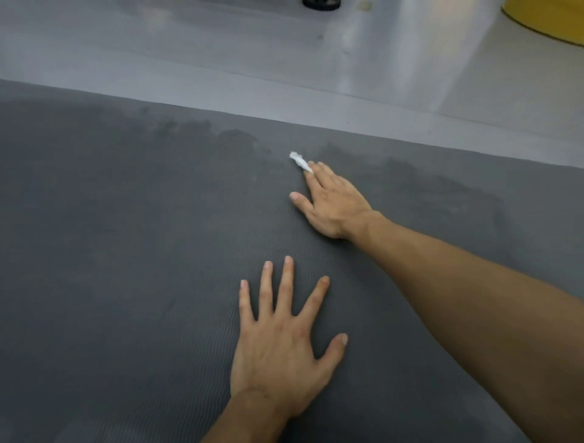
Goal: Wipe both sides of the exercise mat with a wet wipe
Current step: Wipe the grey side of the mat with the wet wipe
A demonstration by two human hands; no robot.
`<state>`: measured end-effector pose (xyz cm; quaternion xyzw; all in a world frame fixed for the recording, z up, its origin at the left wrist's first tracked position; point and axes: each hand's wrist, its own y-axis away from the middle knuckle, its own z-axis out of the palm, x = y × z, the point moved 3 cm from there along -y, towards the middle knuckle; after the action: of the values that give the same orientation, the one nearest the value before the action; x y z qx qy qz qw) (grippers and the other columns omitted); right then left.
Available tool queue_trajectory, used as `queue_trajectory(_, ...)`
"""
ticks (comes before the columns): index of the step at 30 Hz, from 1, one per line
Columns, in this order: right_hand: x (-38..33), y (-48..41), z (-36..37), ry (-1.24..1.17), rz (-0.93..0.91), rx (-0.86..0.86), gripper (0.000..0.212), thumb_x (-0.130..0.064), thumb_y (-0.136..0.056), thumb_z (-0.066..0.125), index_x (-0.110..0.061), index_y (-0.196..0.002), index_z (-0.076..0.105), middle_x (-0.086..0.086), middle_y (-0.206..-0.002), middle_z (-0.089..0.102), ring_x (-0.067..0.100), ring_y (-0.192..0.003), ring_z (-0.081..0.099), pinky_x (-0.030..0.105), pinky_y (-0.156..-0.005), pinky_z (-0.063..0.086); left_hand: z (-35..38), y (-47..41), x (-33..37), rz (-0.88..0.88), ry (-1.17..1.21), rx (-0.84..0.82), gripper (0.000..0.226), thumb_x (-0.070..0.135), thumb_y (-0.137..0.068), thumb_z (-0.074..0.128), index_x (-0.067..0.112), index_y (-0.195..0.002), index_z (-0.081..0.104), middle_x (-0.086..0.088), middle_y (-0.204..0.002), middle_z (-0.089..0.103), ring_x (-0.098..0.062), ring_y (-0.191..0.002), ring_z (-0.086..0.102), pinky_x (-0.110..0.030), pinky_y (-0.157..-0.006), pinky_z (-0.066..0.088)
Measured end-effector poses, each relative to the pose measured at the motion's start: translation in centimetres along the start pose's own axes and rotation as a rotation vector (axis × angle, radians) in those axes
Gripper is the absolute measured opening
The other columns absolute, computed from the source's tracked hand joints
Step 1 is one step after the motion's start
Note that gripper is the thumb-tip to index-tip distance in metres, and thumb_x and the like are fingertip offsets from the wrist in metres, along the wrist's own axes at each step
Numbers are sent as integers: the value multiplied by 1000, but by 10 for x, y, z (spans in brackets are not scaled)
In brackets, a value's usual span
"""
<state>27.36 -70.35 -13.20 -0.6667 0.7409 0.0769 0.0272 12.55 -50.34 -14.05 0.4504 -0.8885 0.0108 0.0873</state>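
A dark grey ribbed exercise mat (126, 253) lies flat on the floor and fills most of the view. My left hand (281, 341) rests palm down on it, fingers spread, holding nothing. Farther out, my right hand (331, 202) presses flat on the mat with a white wet wipe (300, 162) under its fingers; only the wipe's crumpled tip shows past the fingertips. Darker damp patches (237, 136) run along the mat's far edge on both sides of the wipe.
Grey glossy floor (284, 57) lies beyond the mat's far edge. A yellow round object (550, 19) stands at the top right corner. A black object (320, 3) is cut off at the top edge.
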Motion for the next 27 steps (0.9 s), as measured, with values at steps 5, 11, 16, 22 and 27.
queue_trajectory(5, 91, 34, -10, -12, 345, 92, 77, -60, -103, 18, -8, -160, 20, 9, -167, 19, 22, -155, 12, 42, -126, 10, 0, 1, 0, -24, -31, -6, 83, 82, -87, 29, 43, -160, 23, -13, -171, 9, -37, -157, 3, -68, -120, 13)
queue_trajectory(11, 160, 51, -20, -120, 699, 24, 84, -65, -101, 18, -7, -161, 10, 9, -170, 5, 23, -156, 1, 43, -126, 3, 0, 0, 2, -3, -47, 10, 82, 81, -87, 33, 41, -159, 28, -14, -170, 15, -40, -156, 12, -71, -116, 20)
queue_trajectory(16, 95, -5, -19, -148, 491, -23, 93, -72, -98, 14, -5, -161, 7, 10, -170, -3, 23, -157, -5, 41, -127, 1, 2, -2, 3, -7, -20, 39, 84, 80, -82, 41, 41, -156, 35, -13, -169, 18, -40, -154, 18, -71, -116, 21)
queue_trajectory(22, -55, -45, -10, -214, -1, -66, 85, -70, -97, 26, -17, -162, 11, 13, -164, 25, 26, -152, 23, 40, -124, 19, 3, -4, 3, -7, -13, 49, 83, 78, -78, 45, 39, -151, 46, -14, -167, 26, -42, -152, 26, -72, -113, 26)
queue_trajectory(27, -84, -42, 1, -114, -39, -136, 83, -66, -102, 11, -8, -162, 6, 3, -171, -3, 17, -157, -5, 40, -127, 0, 5, -3, 1, 2, -28, 32, 82, 80, -81, 42, 38, -151, 46, -12, -167, 25, -41, -152, 25, -72, -113, 26)
